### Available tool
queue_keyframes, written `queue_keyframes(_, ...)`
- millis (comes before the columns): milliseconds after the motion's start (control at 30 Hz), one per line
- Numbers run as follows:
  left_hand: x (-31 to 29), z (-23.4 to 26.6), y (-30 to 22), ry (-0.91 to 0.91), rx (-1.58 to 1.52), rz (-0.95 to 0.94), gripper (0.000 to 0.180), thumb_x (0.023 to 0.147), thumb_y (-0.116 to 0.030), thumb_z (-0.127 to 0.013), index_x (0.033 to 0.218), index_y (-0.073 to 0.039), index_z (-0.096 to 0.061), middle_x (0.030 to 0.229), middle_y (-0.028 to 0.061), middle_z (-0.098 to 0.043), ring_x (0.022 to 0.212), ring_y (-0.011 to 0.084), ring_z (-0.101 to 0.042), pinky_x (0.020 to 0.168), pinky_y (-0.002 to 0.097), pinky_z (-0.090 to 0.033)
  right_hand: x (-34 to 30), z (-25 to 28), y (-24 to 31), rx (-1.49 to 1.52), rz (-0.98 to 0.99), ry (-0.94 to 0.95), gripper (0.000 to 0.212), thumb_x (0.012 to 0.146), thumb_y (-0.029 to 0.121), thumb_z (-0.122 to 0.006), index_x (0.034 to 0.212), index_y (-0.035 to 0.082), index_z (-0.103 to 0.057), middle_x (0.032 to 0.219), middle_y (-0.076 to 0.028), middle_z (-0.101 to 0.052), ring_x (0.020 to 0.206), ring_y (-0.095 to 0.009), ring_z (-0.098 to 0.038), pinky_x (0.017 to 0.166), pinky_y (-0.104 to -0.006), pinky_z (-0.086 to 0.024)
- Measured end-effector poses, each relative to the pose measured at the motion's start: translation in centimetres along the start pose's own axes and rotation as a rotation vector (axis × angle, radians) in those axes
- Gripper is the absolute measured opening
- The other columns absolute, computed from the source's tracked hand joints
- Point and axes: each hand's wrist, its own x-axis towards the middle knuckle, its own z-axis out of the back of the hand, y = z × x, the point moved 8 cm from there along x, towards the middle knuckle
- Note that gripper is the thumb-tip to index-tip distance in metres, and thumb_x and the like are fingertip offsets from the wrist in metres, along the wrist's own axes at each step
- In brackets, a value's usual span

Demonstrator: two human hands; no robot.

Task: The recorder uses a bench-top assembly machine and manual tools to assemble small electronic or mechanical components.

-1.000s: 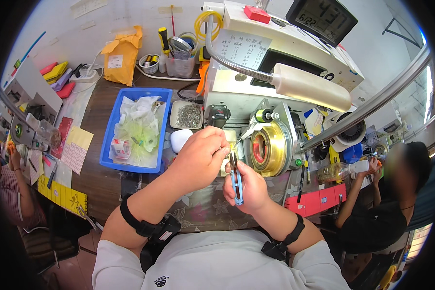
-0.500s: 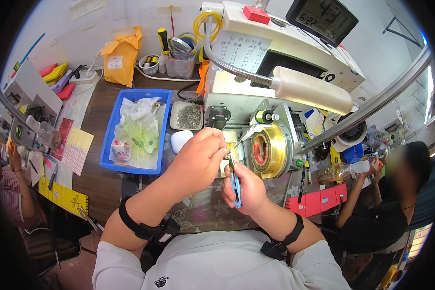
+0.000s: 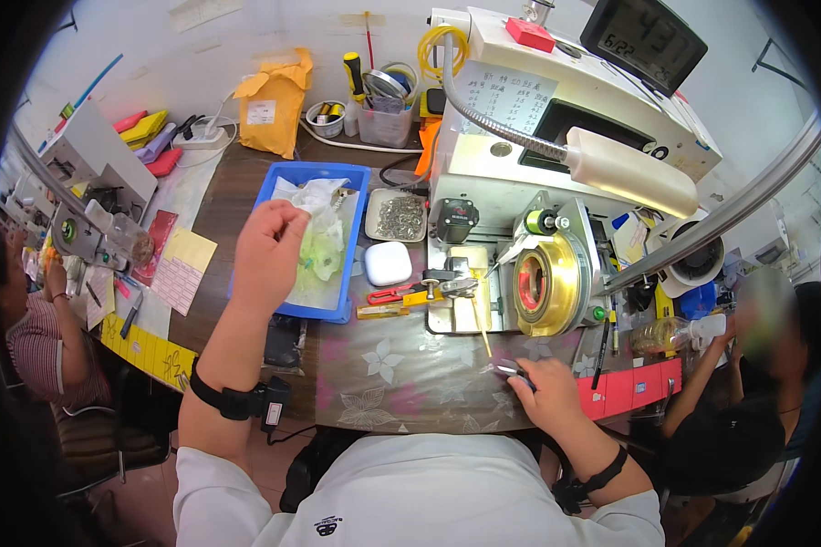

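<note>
Over the blue tray (image 3: 359,205), my left hand (image 3: 269,251) hangs with thumb and fingers pinched together; anything between them is hidden. Crumpled white and pale green plastic (image 3: 321,251) lies in that tray. My right hand (image 3: 555,394) rests low at the table's front right, closed round small blue-handled pliers (image 3: 518,375) whose metal tip points left. Beyond it stands the machine's clamp (image 3: 456,284), with a thin gold strip (image 3: 483,321) running down toward me. A gold wheel (image 3: 564,284) with a red centre is mounted just right of the clamp.
A dish of small metal parts (image 3: 399,217), a white rounded case (image 3: 388,264) and a red-handled tool (image 3: 392,294) sit between tray and machine. A lamp (image 3: 629,171) overhangs the machine. Co-workers sit left and right, near a yellow strip (image 3: 150,351) and red strip (image 3: 634,387).
My left hand has left the clamp and swung left over the blue tray. My right hand has drawn back to the right and toward me, still holding the pliers. The view has shifted.
</note>
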Motion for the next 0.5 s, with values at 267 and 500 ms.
queue_keyframes(267, -0.8, 0.4, 1.6, -0.097, 0.571, -0.332, 0.020, 0.083, -0.011, -0.067, 0.097, 0.002, -0.069, 0.113, 0.0128, -0.060, 0.090, 0.0262, -0.061, 0.082, 0.0384, -0.047, 1.2, 1.4, 3.9, 0.244, 0.213, -0.137, 0.038, 0.080, 0.024, -0.071, 0.111, 0.003, -0.063, 0.104, -0.014, -0.061, 0.100, -0.034, -0.054, 0.089, -0.0423, -0.042)
queue_keyframes(500, -6.2, -7.5, -6.1, 0.475, 0.685, -0.572, 0.014, 0.079, -0.019, -0.069, 0.086, -0.007, -0.067, 0.078, 0.0097, -0.065, 0.076, 0.0289, -0.063, 0.064, 0.0410, -0.048, 4.9, -1.4, 7.3, 0.995, -0.064, 0.045, 0.018, 0.094, 0.016, -0.058, 0.104, 0.001, -0.060, 0.097, -0.006, -0.059, 0.090, -0.013, -0.054, 0.081, -0.0250, -0.043)
